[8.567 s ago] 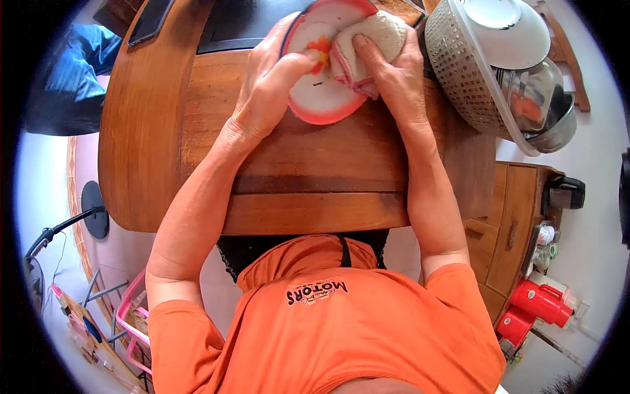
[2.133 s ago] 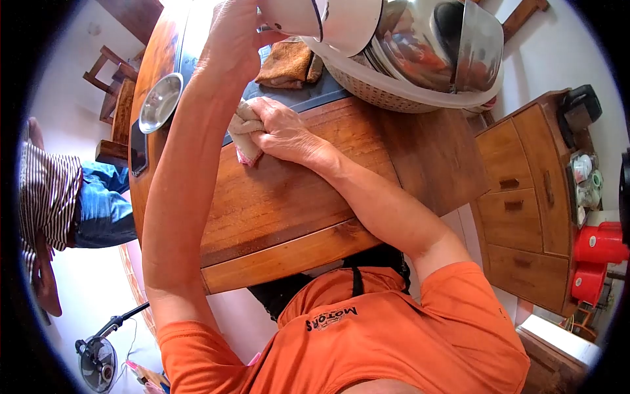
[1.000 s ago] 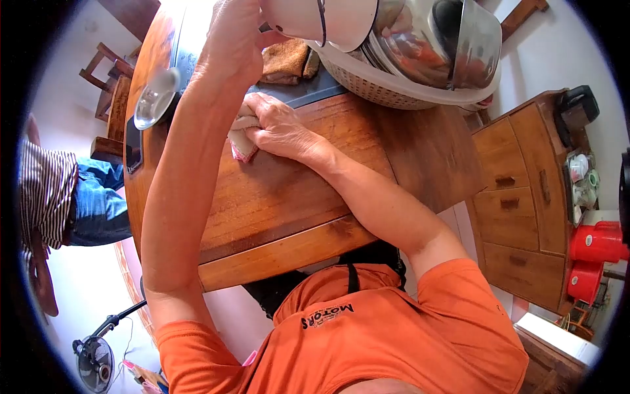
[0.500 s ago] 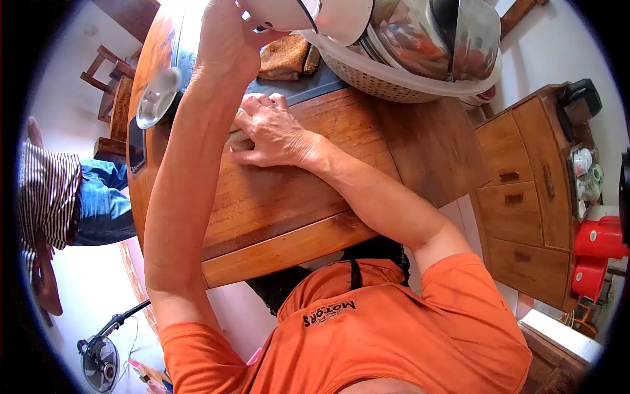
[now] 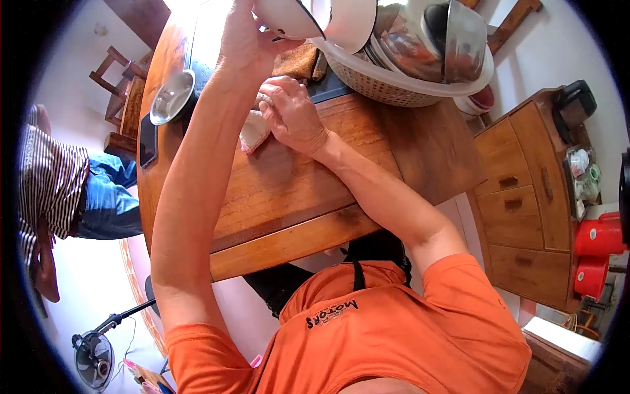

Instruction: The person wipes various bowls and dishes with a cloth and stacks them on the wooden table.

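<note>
At the top of the view my left hand (image 5: 246, 46) grips a white enamel bowl (image 5: 289, 18) with a dark rim, raised above the table. The bowl is partly cut off by the frame edge. Below it, my right hand (image 5: 296, 117) is closed around a white cloth (image 5: 254, 130) with a pink edge, over the wooden tabletop (image 5: 328, 197). Part of the cloth is hidden by my fingers. Beyond my right hand lies a folded brown cloth (image 5: 293, 62). A metal bowl (image 5: 173, 96) stands left of my left forearm.
To the right, a white perforated basket (image 5: 387, 84) holds bowls and clear containers. A phone (image 5: 148, 141) lies at the table's left edge. A person in a striped top (image 5: 59, 177) is at the left. A wooden cabinet (image 5: 522, 217) stands right, a fan (image 5: 94, 360) lower left.
My right hand has shifted up and curled around the cloth, so its pink edge now shows. The left hand still holds the enamel bowl. The whole view has moved slightly.
</note>
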A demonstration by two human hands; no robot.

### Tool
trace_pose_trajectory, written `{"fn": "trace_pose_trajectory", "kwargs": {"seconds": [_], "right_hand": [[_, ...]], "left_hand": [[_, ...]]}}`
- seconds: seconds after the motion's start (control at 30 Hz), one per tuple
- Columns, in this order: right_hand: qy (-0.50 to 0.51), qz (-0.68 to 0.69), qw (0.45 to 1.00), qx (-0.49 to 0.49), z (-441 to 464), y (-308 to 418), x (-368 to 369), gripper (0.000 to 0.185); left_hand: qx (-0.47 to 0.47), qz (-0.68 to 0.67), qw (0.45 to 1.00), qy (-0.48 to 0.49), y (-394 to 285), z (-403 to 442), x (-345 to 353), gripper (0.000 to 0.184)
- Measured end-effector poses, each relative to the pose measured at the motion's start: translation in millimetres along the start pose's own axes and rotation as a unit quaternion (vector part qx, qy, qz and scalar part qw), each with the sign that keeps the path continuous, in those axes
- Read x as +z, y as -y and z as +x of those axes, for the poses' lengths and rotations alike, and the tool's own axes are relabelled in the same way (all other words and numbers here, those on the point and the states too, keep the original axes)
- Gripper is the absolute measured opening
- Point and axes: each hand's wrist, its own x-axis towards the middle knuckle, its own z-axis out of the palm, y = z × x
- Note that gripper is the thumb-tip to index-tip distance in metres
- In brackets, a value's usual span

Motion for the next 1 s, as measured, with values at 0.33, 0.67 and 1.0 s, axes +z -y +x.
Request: {"fn": "trace_pose_trajectory", "kwargs": {"seconds": [0.33, 0.67, 1.0], "right_hand": [[0.084, 0.070, 0.993, 0.053, 24.2, 21.6, -35.0, 0.015], [0.153, -0.118, 0.970, 0.146, 171.1, 64.3, -175.1, 0.032], [0.145, -0.038, 0.972, -0.183, 197.2, -45.7, -187.4, 0.026]], "left_hand": [[0.064, 0.016, 0.979, -0.193, -33.4, -21.3, -9.4, 0.079], [-0.005, -0.046, 0.987, -0.152, -32.4, -30.1, -35.5, 0.074], [-0.032, -0.011, 0.996, -0.078, -20.7, -21.0, -9.0, 0.083]]}}
